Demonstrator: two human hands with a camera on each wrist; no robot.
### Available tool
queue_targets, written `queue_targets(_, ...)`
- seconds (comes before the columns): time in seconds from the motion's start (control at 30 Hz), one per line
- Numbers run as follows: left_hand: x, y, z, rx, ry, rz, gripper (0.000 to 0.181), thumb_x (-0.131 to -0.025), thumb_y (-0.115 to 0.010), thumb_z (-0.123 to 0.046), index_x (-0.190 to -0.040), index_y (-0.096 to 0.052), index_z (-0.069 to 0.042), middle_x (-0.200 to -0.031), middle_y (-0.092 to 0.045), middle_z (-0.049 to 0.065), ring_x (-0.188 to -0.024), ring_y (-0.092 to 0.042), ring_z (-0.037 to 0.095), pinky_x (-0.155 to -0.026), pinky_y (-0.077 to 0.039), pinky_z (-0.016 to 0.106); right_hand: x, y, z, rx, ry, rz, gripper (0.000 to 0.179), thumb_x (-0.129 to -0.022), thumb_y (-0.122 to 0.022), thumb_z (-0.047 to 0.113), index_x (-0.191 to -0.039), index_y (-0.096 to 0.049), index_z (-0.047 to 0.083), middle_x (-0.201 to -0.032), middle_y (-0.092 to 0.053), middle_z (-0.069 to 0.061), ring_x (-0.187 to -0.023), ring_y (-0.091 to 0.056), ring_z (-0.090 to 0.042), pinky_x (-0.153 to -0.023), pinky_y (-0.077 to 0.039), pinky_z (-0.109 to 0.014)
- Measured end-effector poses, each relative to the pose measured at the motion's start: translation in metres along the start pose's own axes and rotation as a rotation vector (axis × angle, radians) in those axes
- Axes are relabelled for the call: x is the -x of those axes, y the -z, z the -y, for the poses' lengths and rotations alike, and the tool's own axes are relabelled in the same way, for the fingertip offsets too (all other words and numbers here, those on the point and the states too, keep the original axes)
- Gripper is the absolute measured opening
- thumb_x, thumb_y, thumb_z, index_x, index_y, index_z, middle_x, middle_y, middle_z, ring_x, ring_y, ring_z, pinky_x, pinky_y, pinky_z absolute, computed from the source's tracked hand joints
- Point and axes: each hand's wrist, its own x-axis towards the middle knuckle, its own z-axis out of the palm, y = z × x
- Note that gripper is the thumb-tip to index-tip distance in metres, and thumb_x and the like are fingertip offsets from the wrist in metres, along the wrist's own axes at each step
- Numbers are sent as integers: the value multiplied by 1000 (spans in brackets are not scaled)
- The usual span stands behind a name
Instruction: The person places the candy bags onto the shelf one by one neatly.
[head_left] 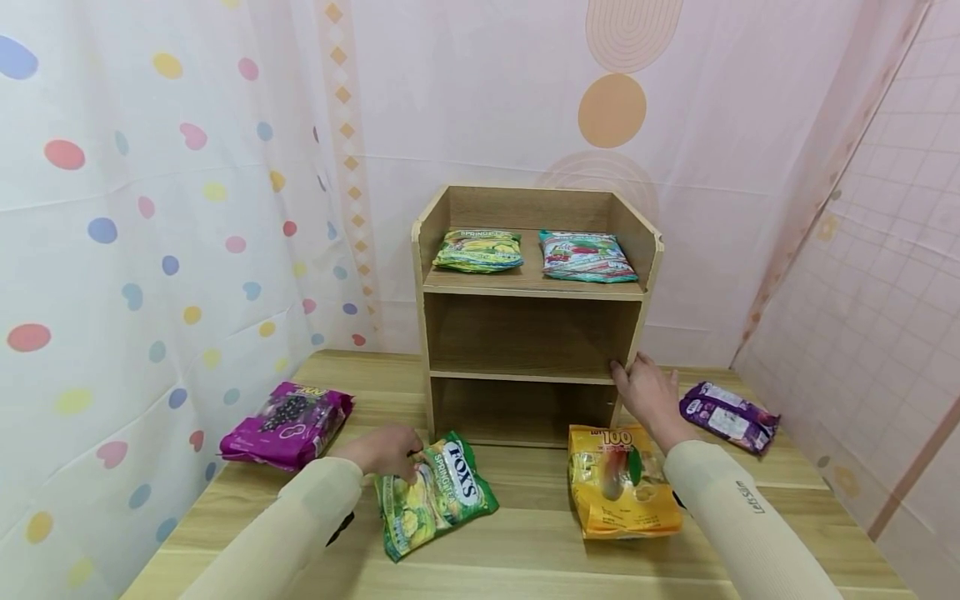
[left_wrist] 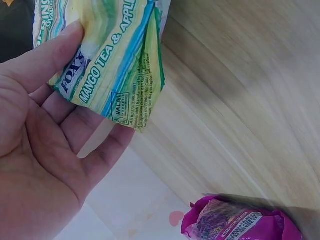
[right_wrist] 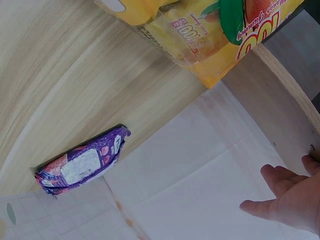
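My left hand pinches a green Fox's candy bag by its corner, thumb on the printed face. That bag lies tilted in front of a wooden shelf. At the shelf's right side, my right hand holds the front edge of the side panel, thumb inside and other fingers outside. In the right wrist view, this hand shows spread fingers beside the panel. A yellow mango candy bag stands near my right wrist, before the shelf.
On the top shelf lie a yellow-green candy bag and a teal candy bag. A magenta grape candy bag lies on the table at left, and a purple packet at right. Curtains hang behind and at both sides.
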Motion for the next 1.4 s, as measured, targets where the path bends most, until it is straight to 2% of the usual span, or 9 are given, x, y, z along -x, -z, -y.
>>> queue_targets(0.13, -1, 0, 2, -5, -25, -4, 18, -78, -79, -7, -78, -62, -11, -79, -58, 0, -71, -52, 18, -68, -46, 39, 0, 0, 0, 2, 3, -4, 56, -107, -34, 36, -117, -66, -9, -150, -36, -29, -140, -31, -46, -110, -5, -71)
queue_targets(0.43, -5, 1, 2, 0, -90, -25, 27, -80, -77, -6, -70, -53, -12, -68, -48, -2, -62, -42, 13, -59, -37, 31, 0, 0, 0, 9, 1, 0, 56, -107, -34, 35, -113, -67, -9, -150, -36, -30, -139, -31, -46, -110, -5, -71)
queue_targets(0.53, -4, 2, 0, 3, -105, -25, 22, -82, -76, -7, -72, -56, -11, -71, -52, -2, -64, -46, 14, -62, -42, 34, 0, 0, 1, 10, 1, -2, 56, -107, -34, 35, -111, -68, -9, -150, -36, -30, -139, -32, -47, -110, -5, -71)
queue_targets(0.63, -4, 4, -2, 2, -118, -32, 13, -83, -76, -9, -79, -63, -10, -80, -61, 2, -73, -56, 20, -72, -49, 41, 0, 0, 1, 13, 2, -3, 56, -107, -34, 35, -108, -69, -9, -150, -36, -30, -139, -32, -47, -110, -5, -71)
queue_targets(0.77, -4, 7, -5, -5, -136, -52, 10, -85, -76, -12, -88, -68, -8, -93, -67, 8, -87, -63, 28, -85, -50, 49, -1, 0, 1, 14, 1, -4, 56, -107, -34, 35, -115, -67, -9, -150, -36, -30, -140, -31, -46, -110, -5, -70)
queue_targets(0.97, -7, 11, -8, 2, -186, -68, 5, -88, -73, -12, -90, -68, -10, -93, -68, 3, -86, -62, 23, -82, -51, 46, 0, -1, 1, 0, -5, -3, 56, -107, -34, 36, -124, -62, -9, -150, -37, -28, -140, -32, -46, -110, -4, -70)
queue_targets(1.07, -8, 13, -9, 38, -199, -63, 5, -91, -70, -11, -88, -67, -10, -88, -67, 2, -81, -60, 20, -78, -50, 43, 0, 0, 0, -10, -7, 4, 57, -107, -34, 37, -128, -60, -9, -151, -37, -28, -139, -32, -46, -110, -3, -70)
queue_targets(1.23, -9, 15, -10, 46, -226, -104, 4, -92, -70, -13, -93, -70, -9, -94, -69, 5, -88, -63, 23, -83, -51, 45, 0, -1, 1, -16, -12, 2, 57, -107, -34, 37, -130, -58, -9, -151, -37, -27, -140, -32, -46, -111, -2, -70)
queue_targets(1.4, -8, 18, -11, 84, -226, -125, 6, -94, -68, -15, -98, -71, -13, -92, -69, -3, -88, -63, 17, -86, -51, 44, -1, -1, 0, -17, -5, -5, 56, -107, -35, 36, -133, -56, -8, -150, -39, -27, -139, -33, -45, -110, -2, -70)
